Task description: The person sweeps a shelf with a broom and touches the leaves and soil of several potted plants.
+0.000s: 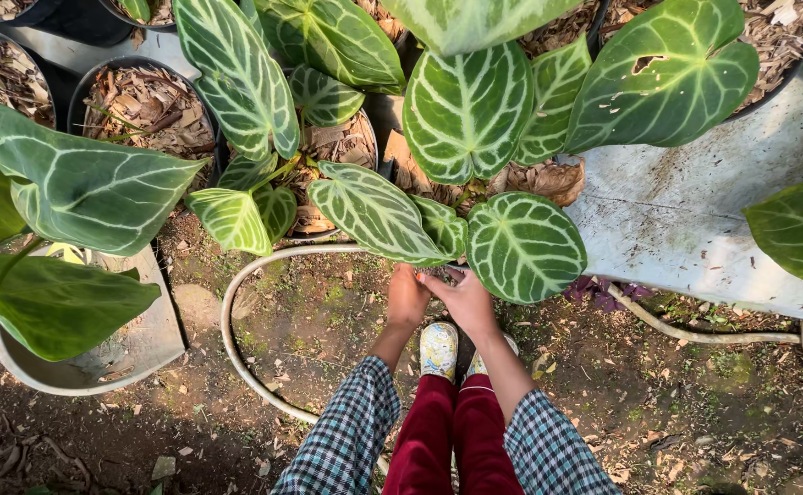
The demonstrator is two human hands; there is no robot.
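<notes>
Both hands, left hand (408, 298) and right hand (464, 302), side by side, fingers hidden under veined leaf (379, 215) directly ahead; grip impossible to tell.

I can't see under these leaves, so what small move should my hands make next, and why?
Probably lift the low veined leaf aside with the left hand. Both hands reach beneath the foliage, the right hand close beside the left, and that leaf and the round leaf hide the fingertips and whatever lies at the plant's base. What the fingers touch cannot be told.
</notes>
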